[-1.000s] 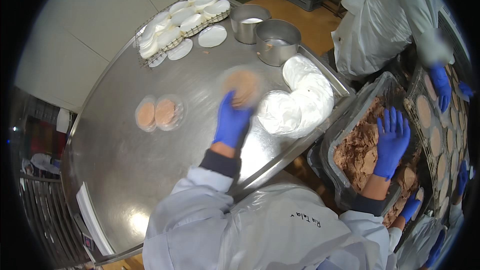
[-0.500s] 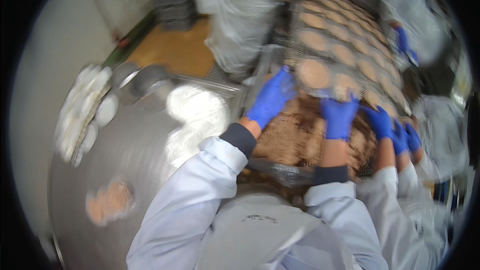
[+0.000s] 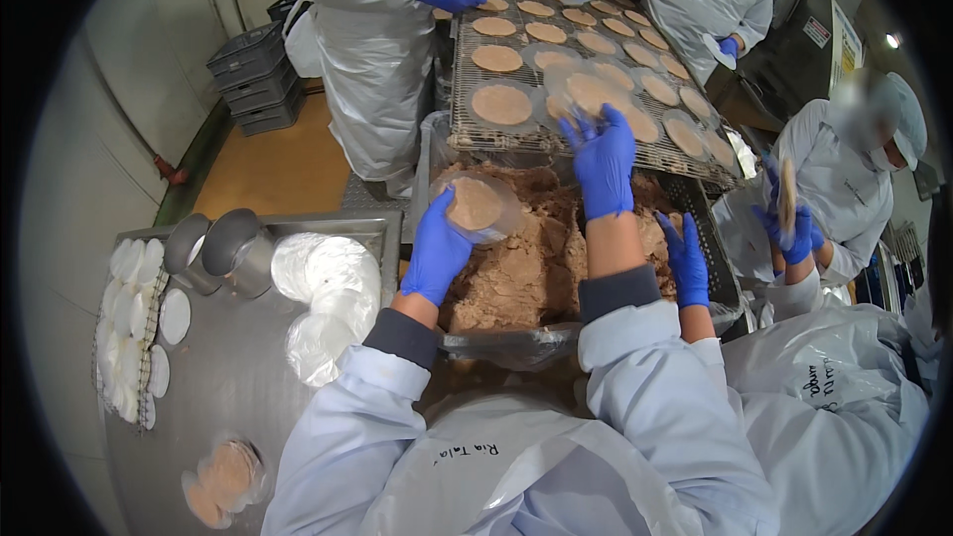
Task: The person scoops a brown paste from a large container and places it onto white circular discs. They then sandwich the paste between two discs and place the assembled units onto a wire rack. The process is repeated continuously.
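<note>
My left hand (image 3: 440,250), in a blue glove, is closed on the edge of a round flat meat patty (image 3: 474,203) on a clear film disc. It hangs above the left part of a tub (image 3: 467,340) of pink-brown ground meat (image 3: 511,283). My right hand (image 3: 604,164) reaches over the tub to the near edge of a wire-mesh belt (image 3: 475,87). At its fingertips is a second patty (image 3: 596,91) on film, blurred, tilted above the patties there; the fingers seem to pinch its film, though the grip is partly hidden.
A co-worker's gloved hand (image 3: 685,260) hovers over the tub's right side. Co-workers stand along the belt. On the steel table (image 3: 238,357) at left are metal cylinders (image 3: 236,253), white discs (image 3: 124,313), plastic film stacks (image 3: 333,283) and several patties (image 3: 226,478). Grey crates (image 3: 253,79) stand behind.
My left hand has come down toward me and now shows a patty. My right hand has moved left and farther over the belt with another. The view has shifted and sharpened.
</note>
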Tool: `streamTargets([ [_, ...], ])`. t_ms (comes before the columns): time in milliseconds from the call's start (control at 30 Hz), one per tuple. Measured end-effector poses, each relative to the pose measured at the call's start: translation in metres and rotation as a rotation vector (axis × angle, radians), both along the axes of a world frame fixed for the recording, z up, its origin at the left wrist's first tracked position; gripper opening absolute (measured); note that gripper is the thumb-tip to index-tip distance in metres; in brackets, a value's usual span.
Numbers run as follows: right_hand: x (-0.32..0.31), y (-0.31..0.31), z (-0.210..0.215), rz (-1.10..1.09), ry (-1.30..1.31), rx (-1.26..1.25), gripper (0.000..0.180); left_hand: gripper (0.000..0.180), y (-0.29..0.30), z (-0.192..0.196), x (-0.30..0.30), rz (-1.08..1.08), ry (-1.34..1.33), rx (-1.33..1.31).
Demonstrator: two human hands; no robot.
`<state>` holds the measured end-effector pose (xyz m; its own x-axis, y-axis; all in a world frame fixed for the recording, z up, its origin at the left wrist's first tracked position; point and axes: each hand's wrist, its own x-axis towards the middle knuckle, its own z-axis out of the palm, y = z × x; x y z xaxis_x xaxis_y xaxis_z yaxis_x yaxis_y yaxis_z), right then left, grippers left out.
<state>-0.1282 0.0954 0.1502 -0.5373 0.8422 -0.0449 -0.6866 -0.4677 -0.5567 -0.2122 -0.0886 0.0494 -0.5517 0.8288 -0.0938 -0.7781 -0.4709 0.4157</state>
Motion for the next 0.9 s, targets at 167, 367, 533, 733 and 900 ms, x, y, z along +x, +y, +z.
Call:
streamTargets([
  [167, 0.000, -0.077, -0.017, 0.433, -0.053, -0.160, 0.035, 0.046, -0.021, -0.040, -0.030, 0.219, 0.315, -0.093],
  [367, 0.017, -0.045, -0.008, 0.222, 0.012, 0.027, 0.043, 0.049, -0.001, 0.004, -0.043, 0.129, -0.011, 0.048],
  [533, 0.036, -0.019, -0.055, 0.237, -0.005, -0.090, 0.051, 0.044, 0.059, 0.035, -0.023, 0.041, 0.047, 0.156],
  [733, 0.032, -0.010, -0.072, 0.282, 0.167, -0.221, 0.060, 0.039, 0.076, -0.025, -0.030, 0.129, 0.551, -0.182],
  [900, 0.045, -0.027, -0.042, 0.220, 0.012, -0.166, 0.056, 0.045, 0.003, -0.006, -0.013, 0.055, 0.054, -0.088],
])
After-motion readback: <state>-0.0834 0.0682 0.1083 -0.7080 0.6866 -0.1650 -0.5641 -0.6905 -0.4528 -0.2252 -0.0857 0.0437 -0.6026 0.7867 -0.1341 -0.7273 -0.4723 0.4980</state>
